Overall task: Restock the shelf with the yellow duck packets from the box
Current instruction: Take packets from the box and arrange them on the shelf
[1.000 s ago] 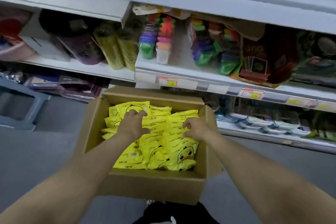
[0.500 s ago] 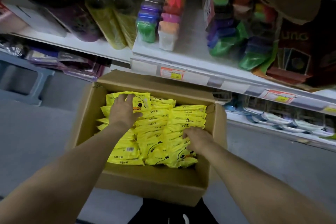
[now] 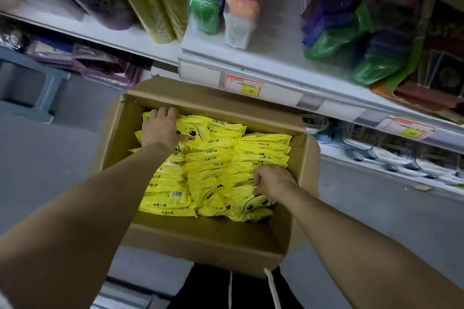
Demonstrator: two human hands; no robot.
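Recording yellow duck packets (image 3: 213,165) packed on edge inside the open cardboard box (image 3: 200,238), standing in three rows running from the near wall to the far wall and overlapping like shingles. Noting each packet's long axis lying left to right across the box, with printed top strips turned upward and duck faces showing toward the camera on the rearmost left packet and the nearest right ones. Finding the left hand (image 3: 160,128) now reaching farther back than half a second ago, up against the far left corner, fingers hooking over the far edge of the rearmost duck-face packet and thumb pressing across its front. Finding the right hand (image 3: 273,180) sitting a little farther from the near wall than before, knuckles up, fingers curling down into the top edges of the right row; fingertips hidden among the packets. Observing the box being held low just in front of the white shelf (image 3: 251,63), its far flap sitting below an orange price tag (image 3: 243,85). Noting the shelf looming larger and closer in view than before, carrying bagged coloured tubs (image 3: 203,12) well above the box.
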